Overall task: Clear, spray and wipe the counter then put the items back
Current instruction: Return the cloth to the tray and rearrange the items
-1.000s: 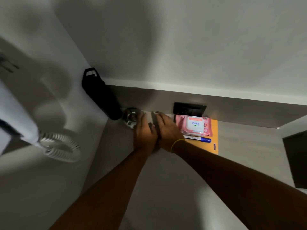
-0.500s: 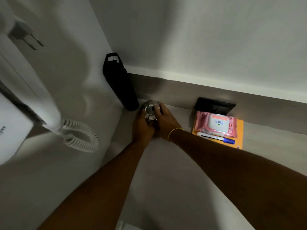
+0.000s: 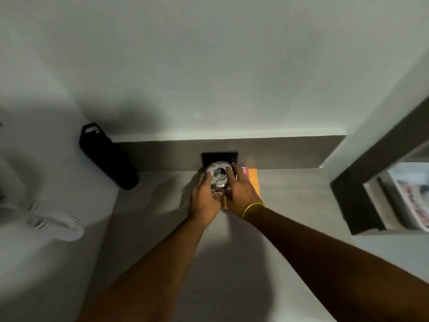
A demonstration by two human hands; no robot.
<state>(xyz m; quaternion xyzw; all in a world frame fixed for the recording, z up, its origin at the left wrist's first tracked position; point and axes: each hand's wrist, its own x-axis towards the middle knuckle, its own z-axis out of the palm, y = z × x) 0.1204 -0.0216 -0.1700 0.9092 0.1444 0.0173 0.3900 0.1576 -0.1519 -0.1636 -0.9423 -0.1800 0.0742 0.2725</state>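
Standing apparently upright, metal container (image 3: 217, 175) is held by both hands (image 3: 204, 201) (image 3: 241, 194).

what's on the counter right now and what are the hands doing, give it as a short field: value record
held item: round shiny metal container
left hand: grips the container's left side
right hand: grips its right side, fingers over the top; yellow band at the wrist
container position: in front of the black wall plate; cannot tell if it is lifted off the counter
black bottle: in the left corner by the wall, apart from the hands
orange flat item: on the counter, partly hidden by the right hand
coiled cord: far left
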